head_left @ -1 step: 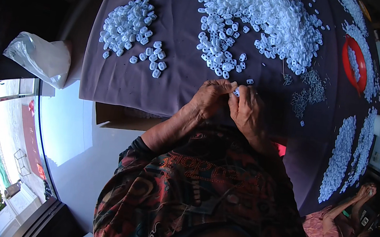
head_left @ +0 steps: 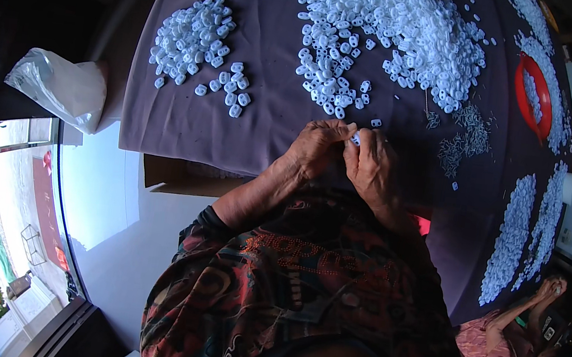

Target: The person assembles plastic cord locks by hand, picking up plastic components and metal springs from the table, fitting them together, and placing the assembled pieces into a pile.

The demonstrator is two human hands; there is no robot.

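My left hand point(head_left: 315, 150) and my right hand point(head_left: 374, 168) meet at the near edge of a table covered with a purple-grey cloth point(head_left: 264, 125). Their fingertips pinch one small white plastic piece point(head_left: 355, 138) between them. Just beyond my fingers lies a large heap of the same white pieces point(head_left: 393, 19). A smaller pile of white pieces point(head_left: 193, 33) sits to the far left. A scatter of thin grey metal bits point(head_left: 465, 133) lies right of my hands.
A red bowl point(head_left: 532, 95) holding white pieces stands at the right. Long bands of white pieces point(head_left: 513, 237) run along the right side. Another person point(head_left: 517, 346) sits at the lower right with hands raised. A white plastic bag point(head_left: 59, 87) lies off the table's left edge.
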